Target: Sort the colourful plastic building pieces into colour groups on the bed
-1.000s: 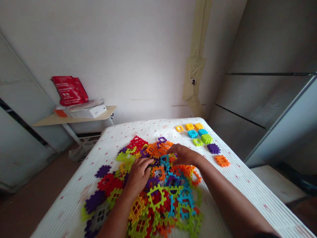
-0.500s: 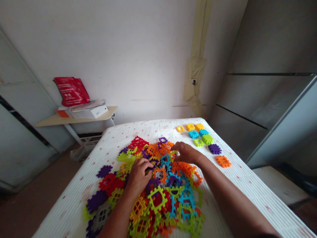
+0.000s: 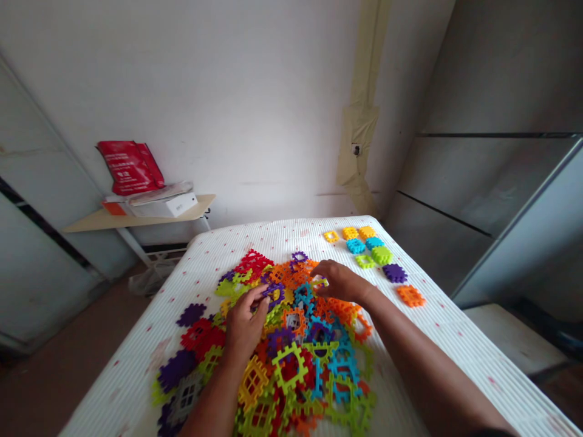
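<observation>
Left hand (image 3: 246, 317) is curled at a purple toothed plastic frame (image 3: 280, 294) towards two o'clock, pinch unclear; gentle, untangling lifts are advised.

Seemingly a home: toy tiles (image 3: 279, 340) on spotted cloth (image 3: 218, 250).

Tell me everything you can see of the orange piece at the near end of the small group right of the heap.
The orange piece is roughly square, with toothed edges all round and small openings in its face. It looks like plastic. It lies flat on the white, ribbed cloth, turned a little askew. Just beyond it, with a gap between, is a purple piece. Nothing but the cloth seems to touch it. Whether it is one piece or several stacked, I cannot tell.
</observation>
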`<state>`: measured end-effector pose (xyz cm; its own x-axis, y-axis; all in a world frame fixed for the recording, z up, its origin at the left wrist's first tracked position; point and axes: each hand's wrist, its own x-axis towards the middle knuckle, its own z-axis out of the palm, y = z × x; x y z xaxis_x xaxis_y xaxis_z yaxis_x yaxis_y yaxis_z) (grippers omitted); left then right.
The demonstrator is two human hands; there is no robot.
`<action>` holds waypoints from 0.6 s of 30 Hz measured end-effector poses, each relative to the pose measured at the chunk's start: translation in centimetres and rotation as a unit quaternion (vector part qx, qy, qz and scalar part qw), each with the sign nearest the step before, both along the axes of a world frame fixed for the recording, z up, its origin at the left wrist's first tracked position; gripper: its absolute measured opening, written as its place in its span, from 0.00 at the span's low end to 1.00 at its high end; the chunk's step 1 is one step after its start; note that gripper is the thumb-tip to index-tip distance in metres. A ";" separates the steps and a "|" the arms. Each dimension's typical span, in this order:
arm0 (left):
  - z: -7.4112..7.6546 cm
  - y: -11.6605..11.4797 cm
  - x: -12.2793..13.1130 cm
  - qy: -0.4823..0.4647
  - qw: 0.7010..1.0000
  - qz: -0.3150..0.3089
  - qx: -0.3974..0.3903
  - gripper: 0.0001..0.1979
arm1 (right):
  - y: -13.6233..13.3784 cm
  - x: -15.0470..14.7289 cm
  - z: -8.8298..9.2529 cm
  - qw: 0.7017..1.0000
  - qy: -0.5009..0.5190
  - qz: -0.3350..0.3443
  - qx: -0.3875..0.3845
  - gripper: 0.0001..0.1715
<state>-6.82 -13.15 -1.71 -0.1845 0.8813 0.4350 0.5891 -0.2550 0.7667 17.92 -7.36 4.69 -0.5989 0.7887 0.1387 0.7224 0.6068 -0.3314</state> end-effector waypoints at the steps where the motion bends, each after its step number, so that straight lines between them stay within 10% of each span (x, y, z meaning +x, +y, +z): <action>1: 0.0 -0.1 0.0 -0.015 1.000 0.001 -0.006 0.16 | -0.2 -0.3 0.1 1.000 0.009 0.008 0.007 0.21; 18: 2.0 -0.8 0.7 -0.217 0.974 -0.034 -0.062 0.15 | -5.6 -7.0 -0.2 0.994 -0.001 -0.029 0.104 0.31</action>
<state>-6.08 -13.93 0.32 -0.2666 0.9388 0.2181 0.1888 -0.1711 0.9670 10.93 -12.99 4.49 -0.5539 0.7761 0.3016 0.7583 0.6198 -0.2021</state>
